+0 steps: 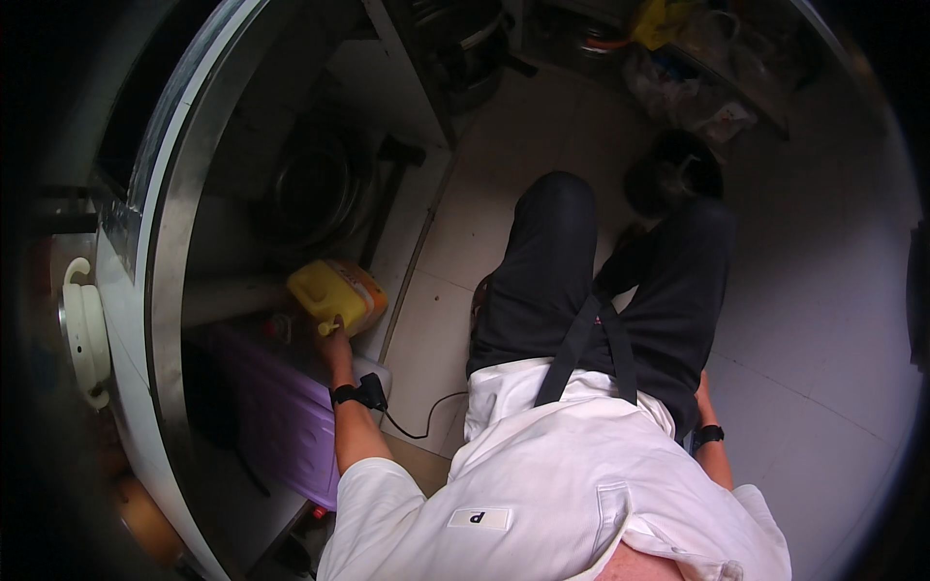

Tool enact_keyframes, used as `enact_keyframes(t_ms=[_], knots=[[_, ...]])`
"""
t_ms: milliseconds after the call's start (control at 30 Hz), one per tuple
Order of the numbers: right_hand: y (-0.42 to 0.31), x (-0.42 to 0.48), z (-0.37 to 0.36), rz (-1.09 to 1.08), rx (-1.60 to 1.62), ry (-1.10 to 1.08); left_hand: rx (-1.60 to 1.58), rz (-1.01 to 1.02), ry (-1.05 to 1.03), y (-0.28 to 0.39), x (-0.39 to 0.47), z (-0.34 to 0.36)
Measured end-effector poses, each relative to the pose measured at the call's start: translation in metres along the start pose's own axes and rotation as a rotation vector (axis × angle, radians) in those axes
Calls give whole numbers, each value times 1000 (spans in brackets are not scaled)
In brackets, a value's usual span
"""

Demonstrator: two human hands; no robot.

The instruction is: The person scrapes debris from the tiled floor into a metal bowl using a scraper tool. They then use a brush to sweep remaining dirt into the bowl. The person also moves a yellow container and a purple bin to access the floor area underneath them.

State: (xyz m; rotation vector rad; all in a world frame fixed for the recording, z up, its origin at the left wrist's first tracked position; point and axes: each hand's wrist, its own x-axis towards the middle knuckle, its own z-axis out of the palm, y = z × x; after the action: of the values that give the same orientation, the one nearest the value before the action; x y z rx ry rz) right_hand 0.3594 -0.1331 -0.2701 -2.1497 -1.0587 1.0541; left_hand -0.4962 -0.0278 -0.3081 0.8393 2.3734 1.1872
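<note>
My left hand (335,346) reaches into the low open cupboard and grips a yellow plastic jug (347,299) at its capped neck end. The jug bears an orange label, and its yellow cap (329,327) points towards me. Most of the fingers are in shadow. A purple plastic bin (290,425) stands beside my left forearm, with a red-capped bottle (278,327) next to it. My right hand (702,396) hangs low beside my right thigh; the leg hides its fingers and anything in them.
A metal-edged counter (168,290) curves above the cupboard, with a white-handled vessel (86,338) on it. Dark round pans (312,185) and a hammer-shaped tool (396,163) lie in the cupboard. Ahead on the tiled floor (785,327) are a black bin (672,174) and plastic bags (679,91).
</note>
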Motion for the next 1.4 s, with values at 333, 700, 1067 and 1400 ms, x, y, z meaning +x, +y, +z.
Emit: enact_keyframes(t_ms=[333, 700, 1067, 1400], knots=[[-40, -11, 4, -61, -160, -26, 151, 58, 38, 12, 0, 2], [-49, -3, -2, -83, -174, -65, 28, -9, -93, 30, -5, 4], [-79, 2, 9, 261, 126, -122, -165, 115, -544, 40, -3, -19], [-96, 14, -7, 106, 246, -52, -117, 8, -245, 50, 24, -29]])
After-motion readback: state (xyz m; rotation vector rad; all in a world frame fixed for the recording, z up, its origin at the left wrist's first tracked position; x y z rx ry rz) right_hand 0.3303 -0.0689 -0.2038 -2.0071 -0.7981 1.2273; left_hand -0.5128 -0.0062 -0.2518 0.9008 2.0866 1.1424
